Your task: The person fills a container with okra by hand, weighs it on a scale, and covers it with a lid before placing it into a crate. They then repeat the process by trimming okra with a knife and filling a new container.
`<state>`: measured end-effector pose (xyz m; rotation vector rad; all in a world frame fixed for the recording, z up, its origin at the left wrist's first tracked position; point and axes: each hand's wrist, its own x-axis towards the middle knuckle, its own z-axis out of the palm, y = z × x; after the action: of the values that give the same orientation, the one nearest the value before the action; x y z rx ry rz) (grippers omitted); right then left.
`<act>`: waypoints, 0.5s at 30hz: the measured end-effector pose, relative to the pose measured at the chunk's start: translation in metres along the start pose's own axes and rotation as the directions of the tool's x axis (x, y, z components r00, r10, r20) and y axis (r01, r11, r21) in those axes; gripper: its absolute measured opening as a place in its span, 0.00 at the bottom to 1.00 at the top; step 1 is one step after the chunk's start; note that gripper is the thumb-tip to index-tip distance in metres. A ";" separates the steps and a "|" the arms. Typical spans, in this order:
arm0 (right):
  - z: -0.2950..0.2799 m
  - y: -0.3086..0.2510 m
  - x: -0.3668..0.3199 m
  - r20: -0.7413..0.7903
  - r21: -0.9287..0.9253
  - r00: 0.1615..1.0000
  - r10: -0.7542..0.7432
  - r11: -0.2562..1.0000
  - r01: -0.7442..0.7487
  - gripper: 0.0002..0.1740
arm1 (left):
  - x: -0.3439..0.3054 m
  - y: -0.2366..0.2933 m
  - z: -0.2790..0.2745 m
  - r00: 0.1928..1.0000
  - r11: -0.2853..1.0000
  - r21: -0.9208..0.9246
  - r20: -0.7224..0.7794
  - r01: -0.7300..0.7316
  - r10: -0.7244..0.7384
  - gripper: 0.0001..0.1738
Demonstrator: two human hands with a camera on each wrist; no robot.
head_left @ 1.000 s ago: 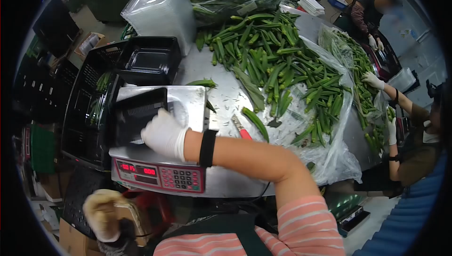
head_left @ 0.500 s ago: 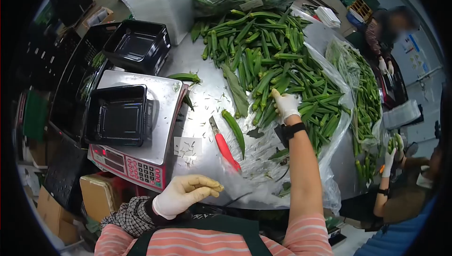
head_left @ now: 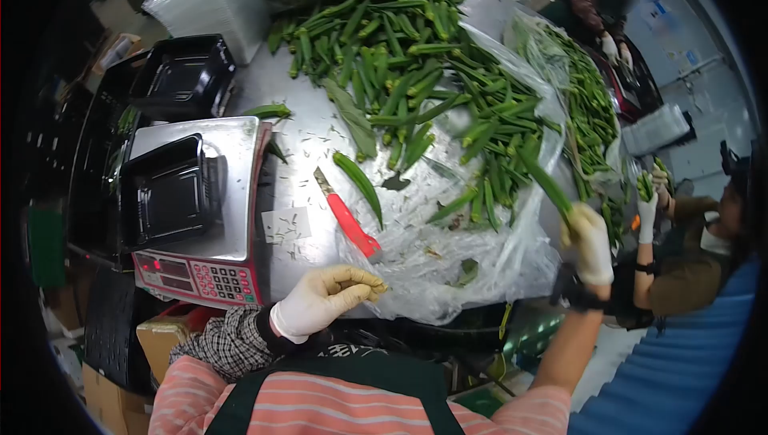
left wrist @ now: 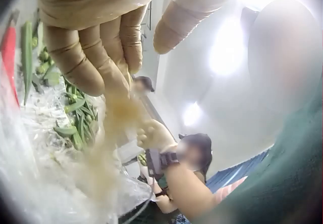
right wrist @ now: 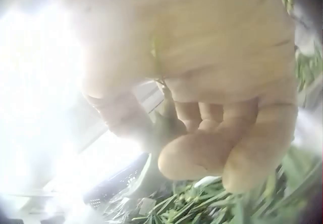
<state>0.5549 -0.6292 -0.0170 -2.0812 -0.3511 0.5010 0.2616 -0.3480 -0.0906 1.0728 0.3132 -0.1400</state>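
Observation:
My gloved right hand (head_left: 590,247) grips a long green okra pod (head_left: 546,184) at its stem end, held up over the right side of the table; in the right wrist view the pod's stem end (right wrist: 166,120) shows between thumb and curled fingers. My gloved left hand (head_left: 326,300) hovers near the table's front edge, fingers loosely bent and holding nothing. A large okra heap (head_left: 392,59) covers the back of the table. One okra pod (head_left: 360,188) lies apart, beside a red-handled knife (head_left: 350,223). A black plastic tray (head_left: 168,195) sits on the scale (head_left: 232,219) at left.
Another black tray (head_left: 182,75) and stacked clear containers (head_left: 212,7) stand back left. Clear plastic sheeting (head_left: 512,255) lies on the front right of the table. A bagged okra pile (head_left: 588,99) is farther right, with another person (head_left: 688,275) working beside it.
My right hand left the black tray on the scale, reached into the okra heap, and moved right holding a pod. My left hand came up from the lower left to the table front.

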 end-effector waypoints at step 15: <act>0.088 0.005 -0.009 0.153 -0.395 0.848 -0.507 0.755 0.523 0.12 | 0.038 -0.033 0.014 0.997 0.998 -0.023 0.042 0.062 -0.061 0.12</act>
<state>0.5047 -0.5708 -0.0615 -2.2539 -1.1099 0.1246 0.2920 -0.3738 -0.1243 1.0349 0.3102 -0.2126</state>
